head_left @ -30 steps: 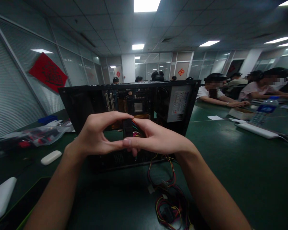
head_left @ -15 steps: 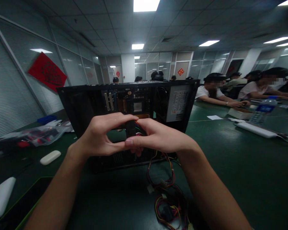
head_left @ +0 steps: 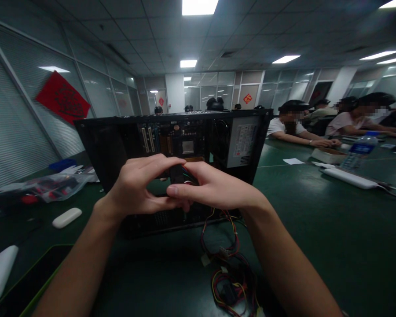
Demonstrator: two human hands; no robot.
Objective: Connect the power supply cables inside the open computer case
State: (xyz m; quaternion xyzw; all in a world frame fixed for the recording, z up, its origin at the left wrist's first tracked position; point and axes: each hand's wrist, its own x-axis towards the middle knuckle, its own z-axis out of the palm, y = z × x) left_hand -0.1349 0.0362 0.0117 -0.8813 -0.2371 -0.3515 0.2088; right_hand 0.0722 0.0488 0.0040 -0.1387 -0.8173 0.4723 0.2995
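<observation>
My left hand [head_left: 141, 185] and my right hand [head_left: 211, 185] meet in front of an open black computer case [head_left: 108, 145]. Between them is a black cable connector [head_left: 176, 174] with coloured wires running into my right palm. The left thumb and fingertips pinch its ends; the right fingers close round its wire side. Behind the hands the case shows a motherboard [head_left: 171, 136] and a power supply [head_left: 243, 141] at its upper right. Loose red, yellow and black power cables [head_left: 232, 281] with several plugs trail from the case onto the green table.
Left on the table [head_left: 317, 220] lie a clear plastic bag [head_left: 53, 187], a white oval case [head_left: 67, 218] and a white device [head_left: 1, 273]. A water bottle [head_left: 359, 152], a white power strip [head_left: 348, 177] and an open box [head_left: 328, 155] stand right, near seated people.
The view has shifted slightly. Both hands stay on the connector in almost the same pose, with only a small shift of the fingers.
</observation>
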